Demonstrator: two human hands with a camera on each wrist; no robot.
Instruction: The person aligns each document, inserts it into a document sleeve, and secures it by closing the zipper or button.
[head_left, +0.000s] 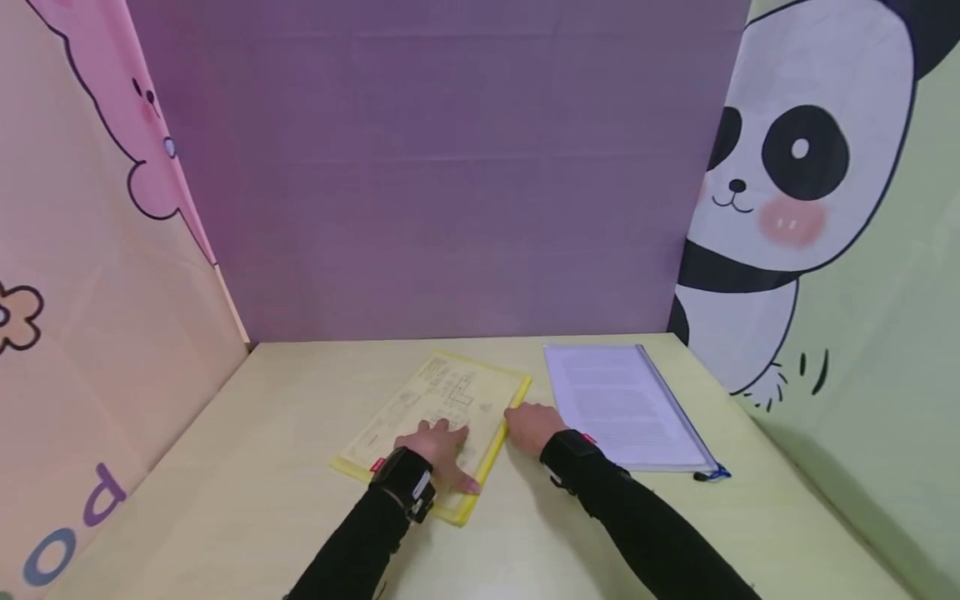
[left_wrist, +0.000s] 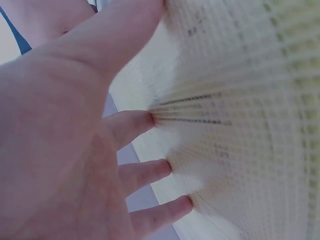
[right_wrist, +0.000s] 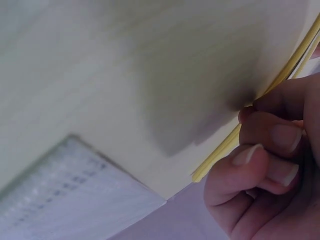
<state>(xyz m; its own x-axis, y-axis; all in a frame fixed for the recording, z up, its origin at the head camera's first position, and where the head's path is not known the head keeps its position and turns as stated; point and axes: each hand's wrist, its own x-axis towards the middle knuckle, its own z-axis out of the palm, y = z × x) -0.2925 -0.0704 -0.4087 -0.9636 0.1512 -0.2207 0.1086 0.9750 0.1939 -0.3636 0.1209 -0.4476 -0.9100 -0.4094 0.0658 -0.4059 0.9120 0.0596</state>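
Observation:
A yellow mesh document pouch (head_left: 453,387) with a printed sheet inside lies slanted on the table. My left hand (head_left: 438,454) rests on it with spread fingers. In the left wrist view the fingertips (left_wrist: 161,166) touch the fine mesh (left_wrist: 250,145). My right hand (head_left: 534,427) is at the pouch's right side, where a thicker yellow edge (right_wrist: 216,156) runs. Thumb and forefinger pinch at that edge, the other fingers (right_wrist: 240,172) curled in. Whatever small part is between the fingertips is hidden.
To the right lies a second pouch (head_left: 626,408), pale with a printed sheet inside, a dark edge strip and a blue tag (head_left: 717,473) at its near corner. A purple panel (head_left: 457,183) stands behind the table (head_left: 247,483), with printed walls on either side.

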